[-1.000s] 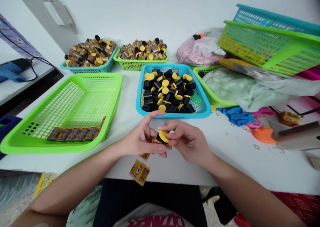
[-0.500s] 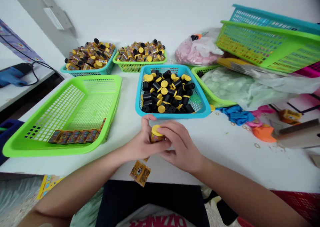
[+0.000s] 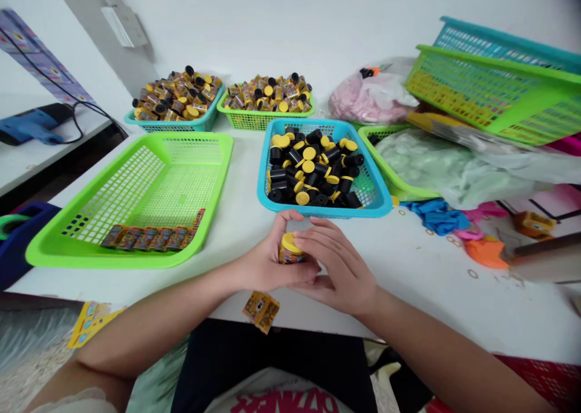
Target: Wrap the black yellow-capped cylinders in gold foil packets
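A small canister [image 3: 291, 249] with a yellow lid and a printed wrap stands upright between my two hands, in front of the blue basket. My left hand [image 3: 263, 261] is closed round its left side, thumb across the front. From the right, my right hand [image 3: 342, 270] bends its fingers over the lid and the canister's right side; its fingertips are partly hidden. Under my left wrist, a printed yellow-orange wrapper sleeve [image 3: 261, 311] lies at the table's front edge. The blue basket [image 3: 324, 211] ahead holds many black canisters with yellow lids.
At left, a green basket [image 3: 104, 260] holds a row of printed wrappers. Two baskets of wrapped canisters, one teal [image 3: 175, 124] and one green [image 3: 267, 121], stand by the wall. Plastic bags [image 3: 436, 158], stacked baskets [image 3: 481, 92] and balloons [image 3: 440, 216] crowd the right. A blue heat gun [image 3: 36, 125] lies far left.
The view has swung slightly left, so most things appear further right. Both hands stay on the canister, with the right fingers shifted a little over its lid.
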A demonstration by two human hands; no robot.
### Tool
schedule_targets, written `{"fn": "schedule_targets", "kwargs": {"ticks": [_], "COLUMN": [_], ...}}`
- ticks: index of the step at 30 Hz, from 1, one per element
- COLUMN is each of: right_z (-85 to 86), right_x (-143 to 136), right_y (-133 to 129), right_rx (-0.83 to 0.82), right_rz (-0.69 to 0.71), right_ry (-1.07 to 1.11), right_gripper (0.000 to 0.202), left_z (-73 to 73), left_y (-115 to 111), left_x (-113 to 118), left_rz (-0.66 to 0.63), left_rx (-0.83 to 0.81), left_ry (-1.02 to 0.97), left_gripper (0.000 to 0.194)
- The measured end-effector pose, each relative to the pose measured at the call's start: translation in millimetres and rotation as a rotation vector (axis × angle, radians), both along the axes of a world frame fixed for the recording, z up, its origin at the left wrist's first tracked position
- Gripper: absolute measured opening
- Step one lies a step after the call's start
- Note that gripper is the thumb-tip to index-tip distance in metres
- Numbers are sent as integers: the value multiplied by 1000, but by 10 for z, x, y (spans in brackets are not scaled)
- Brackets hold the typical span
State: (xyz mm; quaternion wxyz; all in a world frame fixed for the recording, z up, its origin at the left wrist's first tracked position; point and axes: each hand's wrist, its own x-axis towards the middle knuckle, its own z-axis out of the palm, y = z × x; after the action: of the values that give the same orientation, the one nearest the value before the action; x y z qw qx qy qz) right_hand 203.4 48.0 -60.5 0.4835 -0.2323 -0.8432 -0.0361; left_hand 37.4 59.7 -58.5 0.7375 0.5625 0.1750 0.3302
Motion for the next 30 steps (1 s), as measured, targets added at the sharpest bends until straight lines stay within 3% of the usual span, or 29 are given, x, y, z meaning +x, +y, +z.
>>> {"fn": "schedule_targets", "kwargs": {"ticks": [2, 6, 11, 14, 17, 22, 25, 28, 30], "right_z": [-8, -70, -84, -21, 38, 60, 52, 29, 17], "right_x": [13, 48, 40, 52, 94, 132, 143, 148, 141], "right_y": [7, 24, 34, 60, 99, 154, 182, 193, 183], "right_rx": [16, 31, -15, -178, -417, -1023, -1342, -1390, -1185], "right_rz": [-10, -80, -106, -69, -4, 71, 113, 146, 132], "right_ry": [-19, -49, -43, -74, 1, 310, 397, 429, 413], "right_gripper": [56, 52, 59, 60, 55, 29, 34, 37, 35], "left_z": [4, 31, 32, -26, -129, -295, -338, -331, -301], "left_y": [5, -16, -34, 5, 65, 109, 98, 88, 88], "left_x": [11, 74, 98, 44, -29, -76, -63, -48, -43], "left_rz": [40, 309, 345, 403, 485, 479, 480, 483, 470], "left_rx": [9, 96, 145, 205, 392, 835, 947, 916, 808], "left_ry": [33, 207, 235, 316, 472, 734, 791, 779, 723], "left_gripper": [55, 56, 51, 47, 49, 55, 57, 59, 60]}}
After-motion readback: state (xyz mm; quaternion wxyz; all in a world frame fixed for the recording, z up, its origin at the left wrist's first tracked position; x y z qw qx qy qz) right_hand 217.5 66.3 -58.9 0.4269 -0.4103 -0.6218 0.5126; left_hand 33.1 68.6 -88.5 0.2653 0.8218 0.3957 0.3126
